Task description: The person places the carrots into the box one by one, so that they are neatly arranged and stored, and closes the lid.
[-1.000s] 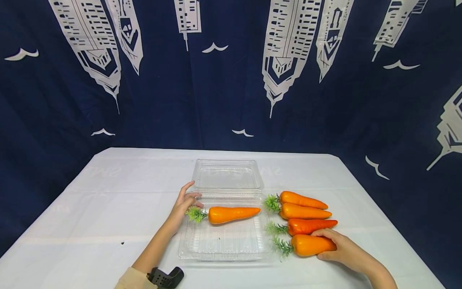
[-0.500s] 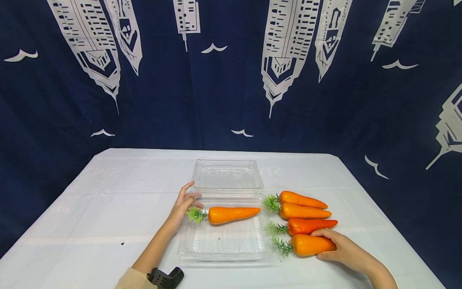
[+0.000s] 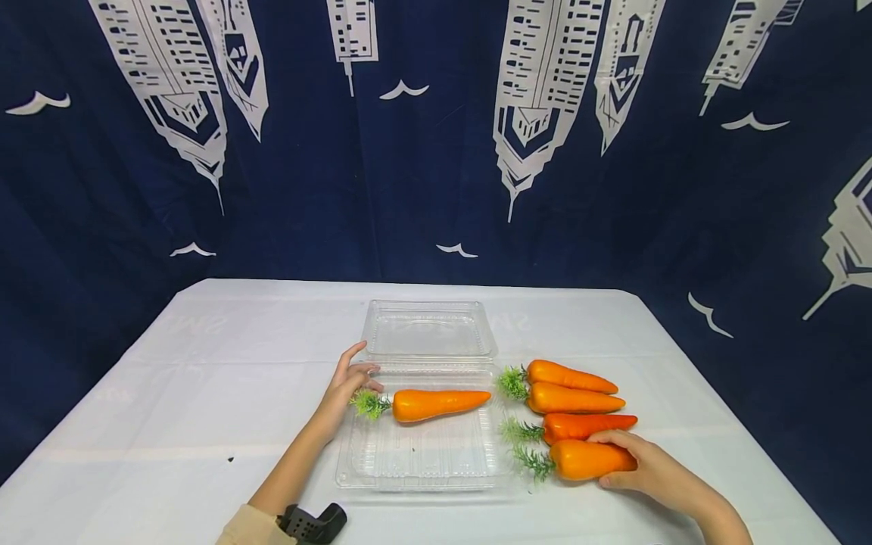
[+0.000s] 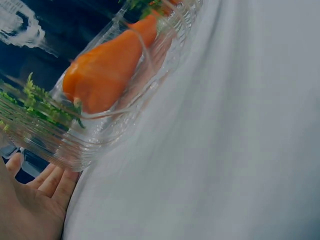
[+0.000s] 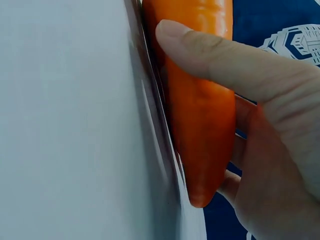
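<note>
A white-covered table (image 3: 177, 424) bears an open clear container (image 3: 436, 463) beside orange carrots (image 3: 579, 427)

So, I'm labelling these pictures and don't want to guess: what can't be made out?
Head view: the tip of the front carrot, hidden by the right hand.
Right wrist view: that carrot's wide end, cut off by the top edge.
Left wrist view: part of the left hand, cut off by the left and bottom edges.
Head view: the dark speck on the white cloth, too small to identify.

Beige sleeve (image 3: 253, 527), black wrist device (image 3: 313, 525)
</note>
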The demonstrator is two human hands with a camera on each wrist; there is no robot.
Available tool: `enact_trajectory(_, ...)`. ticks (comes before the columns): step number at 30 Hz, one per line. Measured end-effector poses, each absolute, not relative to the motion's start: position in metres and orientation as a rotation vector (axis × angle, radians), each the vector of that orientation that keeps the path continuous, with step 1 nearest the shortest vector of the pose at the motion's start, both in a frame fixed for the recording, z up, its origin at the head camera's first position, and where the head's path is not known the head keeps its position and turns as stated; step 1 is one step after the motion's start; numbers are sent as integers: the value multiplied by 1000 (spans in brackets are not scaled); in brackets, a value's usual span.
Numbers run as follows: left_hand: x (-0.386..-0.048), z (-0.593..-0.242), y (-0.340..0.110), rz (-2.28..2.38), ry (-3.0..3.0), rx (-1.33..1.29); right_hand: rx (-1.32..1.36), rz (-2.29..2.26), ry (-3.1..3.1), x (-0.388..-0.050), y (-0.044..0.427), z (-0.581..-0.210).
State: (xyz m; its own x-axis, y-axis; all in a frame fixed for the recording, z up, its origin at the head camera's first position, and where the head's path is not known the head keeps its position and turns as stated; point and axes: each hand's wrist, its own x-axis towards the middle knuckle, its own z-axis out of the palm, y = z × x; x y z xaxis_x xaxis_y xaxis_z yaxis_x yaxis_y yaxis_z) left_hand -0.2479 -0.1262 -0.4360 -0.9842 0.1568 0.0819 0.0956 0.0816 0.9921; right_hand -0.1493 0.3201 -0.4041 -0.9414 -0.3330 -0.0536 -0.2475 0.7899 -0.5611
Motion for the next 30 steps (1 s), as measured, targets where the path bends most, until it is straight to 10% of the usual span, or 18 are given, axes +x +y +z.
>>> enact_trajectory(30,-247,-435,-126,2085,2280,276,-399,-969,2957,-146,328,-398)
